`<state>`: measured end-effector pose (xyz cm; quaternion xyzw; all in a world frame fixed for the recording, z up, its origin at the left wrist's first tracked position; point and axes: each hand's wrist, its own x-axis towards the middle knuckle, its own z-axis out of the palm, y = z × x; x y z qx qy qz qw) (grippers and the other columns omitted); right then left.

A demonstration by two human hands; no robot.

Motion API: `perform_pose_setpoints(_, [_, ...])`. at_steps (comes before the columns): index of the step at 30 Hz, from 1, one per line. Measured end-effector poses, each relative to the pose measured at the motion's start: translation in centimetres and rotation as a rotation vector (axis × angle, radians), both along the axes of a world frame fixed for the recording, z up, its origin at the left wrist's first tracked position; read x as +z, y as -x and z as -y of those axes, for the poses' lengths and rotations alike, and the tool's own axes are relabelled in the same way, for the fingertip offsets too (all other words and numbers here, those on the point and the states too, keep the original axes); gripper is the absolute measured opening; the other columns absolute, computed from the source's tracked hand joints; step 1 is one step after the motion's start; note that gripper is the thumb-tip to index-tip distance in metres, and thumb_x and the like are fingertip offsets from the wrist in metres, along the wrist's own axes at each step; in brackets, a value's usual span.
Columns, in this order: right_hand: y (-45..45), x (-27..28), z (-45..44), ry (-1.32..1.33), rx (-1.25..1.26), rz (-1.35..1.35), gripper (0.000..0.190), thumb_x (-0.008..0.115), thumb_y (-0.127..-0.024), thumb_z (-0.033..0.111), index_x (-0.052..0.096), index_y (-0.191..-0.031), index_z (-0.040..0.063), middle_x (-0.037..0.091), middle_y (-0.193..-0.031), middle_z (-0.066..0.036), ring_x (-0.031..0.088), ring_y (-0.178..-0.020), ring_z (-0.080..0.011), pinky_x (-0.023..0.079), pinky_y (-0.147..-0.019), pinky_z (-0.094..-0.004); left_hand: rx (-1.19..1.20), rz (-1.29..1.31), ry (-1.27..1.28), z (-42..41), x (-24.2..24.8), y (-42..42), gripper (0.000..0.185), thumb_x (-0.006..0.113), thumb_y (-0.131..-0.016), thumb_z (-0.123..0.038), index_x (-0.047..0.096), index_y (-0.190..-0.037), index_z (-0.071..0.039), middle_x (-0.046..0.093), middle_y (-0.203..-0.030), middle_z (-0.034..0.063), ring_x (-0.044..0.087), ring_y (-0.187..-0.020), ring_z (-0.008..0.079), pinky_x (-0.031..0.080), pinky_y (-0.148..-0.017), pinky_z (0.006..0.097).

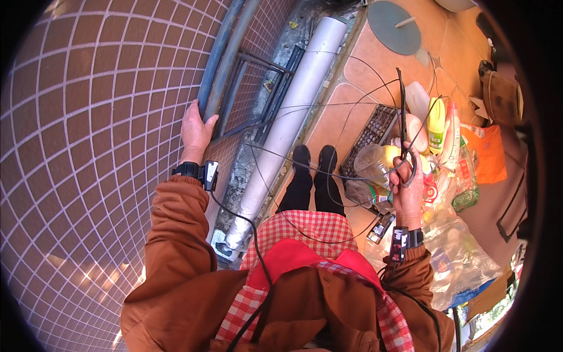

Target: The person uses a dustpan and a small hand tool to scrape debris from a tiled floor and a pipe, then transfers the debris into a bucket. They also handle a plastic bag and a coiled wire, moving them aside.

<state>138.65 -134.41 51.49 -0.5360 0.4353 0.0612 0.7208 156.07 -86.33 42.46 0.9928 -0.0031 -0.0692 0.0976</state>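
My left hand (pixel 195 131) grips the lower end of a weathered blue metal rail (pixel 216 66), thumb on one side and the other fingers largely hidden behind it. My right hand (pixel 407 185) holds dark-handled scissors (pixel 402 110) with fingers at the loops and the blades pointing away from me. A thin dark wire (pixel 316 169) hangs in loose loops between the rail side and the scissors. Some of its strands cross in front of my right hand; whether any lies between the blades I cannot tell.
A tiled wall (pixel 101 132) rises at left. Along its foot runs a white pipe (pixel 290 119) beside a dark metal frame (pixel 281 83). Right of my shoes (pixel 301 159) stand a black plastic crate (pixel 371 132), bottles (pixel 435 125), an orange bag (pixel 486 154) and clear plastic bags (pixel 457 251).
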Motion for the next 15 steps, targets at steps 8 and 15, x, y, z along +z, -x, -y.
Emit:
perform_pose_setpoints(8, [0.7,-0.3,0.1,-0.046,-0.028,0.031,0.047,0.049,-0.101,0.004,0.043,-0.147,0.013,0.057,-0.089,-0.001,0.04,-0.056,-0.0015,0.027,-0.042,-0.0136,0.052,-0.065,-0.051,0.7,0.6,-0.5,0.071,0.083,-0.078,-0.025,0.051,-0.137,-0.001,0.064,-0.125,0.0249,0.062,-0.116,0.0404,0.05,-0.099,0.0457])
perform_pose_setpoints(15, [0.6,-0.1,-0.2,-0.048,-0.068,0.006,0.045,0.047,-0.101,0.003,0.045,-0.145,0.011,0.046,-0.078,0.003,0.038,-0.055,-0.0023,0.026,-0.041,-0.014,0.048,0.026,-0.007,1.1,0.9,0.0,0.063,0.082,-0.08,-0.019,0.054,-0.134,-0.004,0.062,-0.123,0.0218,0.058,-0.117,0.0409,0.048,-0.101,0.0461])
